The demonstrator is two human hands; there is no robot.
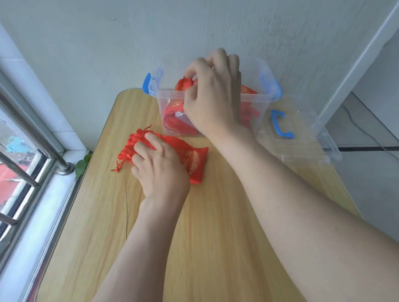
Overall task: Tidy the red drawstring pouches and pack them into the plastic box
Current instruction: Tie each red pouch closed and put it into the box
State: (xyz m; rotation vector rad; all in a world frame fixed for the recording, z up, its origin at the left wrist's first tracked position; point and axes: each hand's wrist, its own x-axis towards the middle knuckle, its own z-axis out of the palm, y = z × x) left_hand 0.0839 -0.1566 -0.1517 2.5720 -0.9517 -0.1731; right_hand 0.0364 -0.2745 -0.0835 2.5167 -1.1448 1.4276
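Observation:
A clear plastic box (259,101) with blue latches stands at the far end of the wooden table (201,235), and several red pouches lie inside it. My right hand (212,96) hovers over the box's open top and pinches the gathered neck of a red pouch (184,83) between thumb and fingers. A red drawstring pouch with a gold emblem (191,155) lies flat on the table just left of the box. On it rests my left hand (157,164), fingers bent, pressing near the ruffled drawstring end.
The box's clear lid with a blue handle (282,124) lies on the table to the right of the box. A white wall stands right behind the box. A window with metal bars (6,154) runs along the left, and a green leaf (81,165) sits by the sill.

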